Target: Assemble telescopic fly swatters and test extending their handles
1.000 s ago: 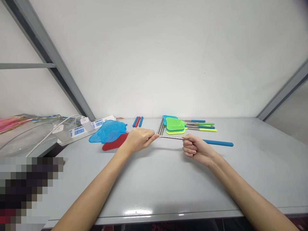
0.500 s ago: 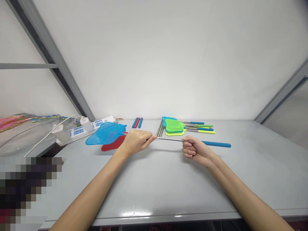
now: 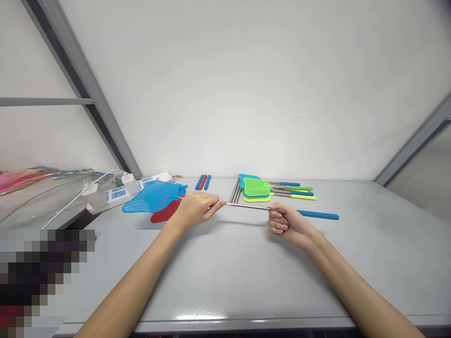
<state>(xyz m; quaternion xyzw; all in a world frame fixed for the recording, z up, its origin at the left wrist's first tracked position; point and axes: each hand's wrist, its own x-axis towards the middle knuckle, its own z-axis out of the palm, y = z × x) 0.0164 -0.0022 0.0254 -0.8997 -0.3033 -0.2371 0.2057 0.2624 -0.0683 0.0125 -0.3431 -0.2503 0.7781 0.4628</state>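
A blue fly swatter (image 3: 151,197) is held level across the table between my hands. My left hand (image 3: 197,210) is closed around the metal rod near the mesh head, which sticks out to its left. Farther along, my right hand (image 3: 287,223) grips the same rod in a fist, beside the blue handle (image 3: 319,214). Bare rod (image 3: 246,206) shows between the two hands. Partly hidden behind my left hand and the blue mesh is a red swatter head (image 3: 164,213).
Behind the hands lie stacked swatters with a green head (image 3: 256,187) and several handles. Loose metal rods (image 3: 233,191) sit beside them. Red and blue grips (image 3: 202,182) lie near the wall. A power strip (image 3: 116,195) with plugs and cables is at left on the table (image 3: 225,277).
My hands are slightly farther apart, and a bit more bare rod shows between them. The swatter's blue mesh has shifted a little left. The view has tilted slightly.
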